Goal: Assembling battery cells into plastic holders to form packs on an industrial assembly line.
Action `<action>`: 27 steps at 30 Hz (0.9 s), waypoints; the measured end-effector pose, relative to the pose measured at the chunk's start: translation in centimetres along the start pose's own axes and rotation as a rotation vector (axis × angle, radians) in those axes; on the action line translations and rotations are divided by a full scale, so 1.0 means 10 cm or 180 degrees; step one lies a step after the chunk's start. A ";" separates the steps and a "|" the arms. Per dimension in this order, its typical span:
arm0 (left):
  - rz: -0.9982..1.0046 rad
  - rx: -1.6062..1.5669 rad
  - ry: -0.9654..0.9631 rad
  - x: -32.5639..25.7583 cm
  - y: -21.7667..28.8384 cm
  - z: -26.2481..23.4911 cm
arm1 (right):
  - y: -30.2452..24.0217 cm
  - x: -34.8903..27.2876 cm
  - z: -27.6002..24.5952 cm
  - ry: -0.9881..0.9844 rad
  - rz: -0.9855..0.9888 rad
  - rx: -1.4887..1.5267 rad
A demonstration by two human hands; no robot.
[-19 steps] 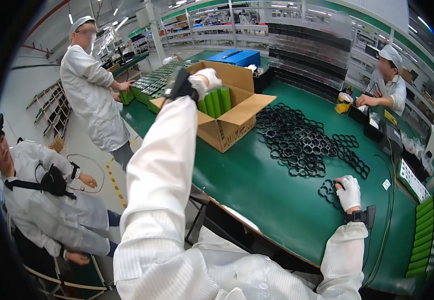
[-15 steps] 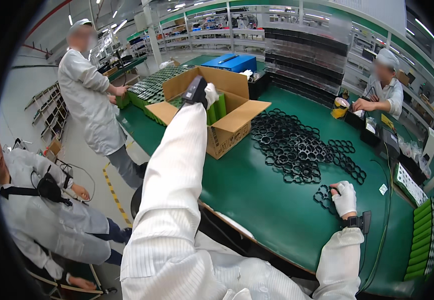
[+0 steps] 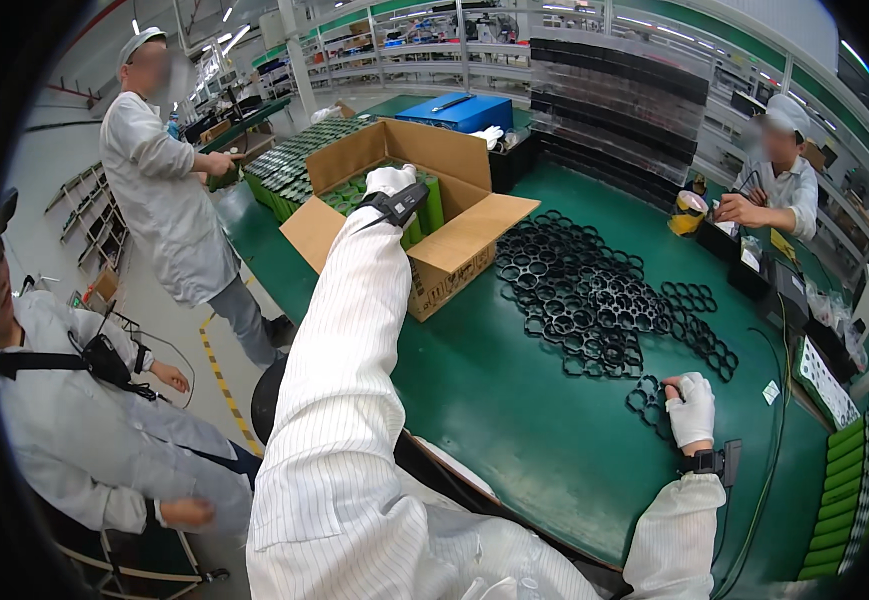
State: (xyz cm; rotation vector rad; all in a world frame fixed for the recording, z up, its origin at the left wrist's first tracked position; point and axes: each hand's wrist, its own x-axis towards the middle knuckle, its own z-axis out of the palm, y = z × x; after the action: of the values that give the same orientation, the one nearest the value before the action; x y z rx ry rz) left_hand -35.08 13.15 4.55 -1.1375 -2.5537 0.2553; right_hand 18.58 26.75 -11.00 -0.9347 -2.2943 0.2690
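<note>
My left hand (image 3: 391,181), in a white glove, reaches into the open cardboard box (image 3: 454,272) over upright green cylindrical cells (image 3: 432,205). Its fingers point down among the cells and are hidden, so what they hold does not show. On the green table, my right hand (image 3: 692,408), gloved with bare fingertips, pinches the edge of a black plastic cell holder (image 3: 644,398) made of joined rings. A heap of similar black holders (image 3: 584,295) lies between the box and my right hand.
Rows of green cell packs (image 3: 299,160) and a blue case (image 3: 459,112) stand behind the box. Stacked black trays (image 3: 614,120) rise at the back. Green cells (image 3: 842,490) stand at the right edge, near a cable (image 3: 782,400). Co-workers are at left and across the table.
My left hand has shifted slightly left and lower over the cells, its wrist turning. My right hand stays on the holder. The view has moved slightly, and the co-workers' hands have moved.
</note>
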 end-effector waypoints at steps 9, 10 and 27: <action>0.0073 -0.0026 0.0030 0.10 0.00 0.12 | 0.01 -0.02 -0.02 0.0009 -0.0029 0.0021; -0.0097 -0.0142 0.0090 0.13 0.00 0.13 | 0.03 -0.02 -0.01 0.0028 -0.0050 0.0019; -0.0792 -0.0780 0.0698 -0.32 -0.21 -0.44 | 0.01 0.00 0.02 0.0044 -0.0055 -0.0027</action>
State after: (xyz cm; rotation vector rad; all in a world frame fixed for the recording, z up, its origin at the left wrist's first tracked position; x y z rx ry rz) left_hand -32.91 9.48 8.53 -0.8568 -2.5408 -0.2359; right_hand 18.55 26.88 -11.16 -0.9179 -2.2914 0.2448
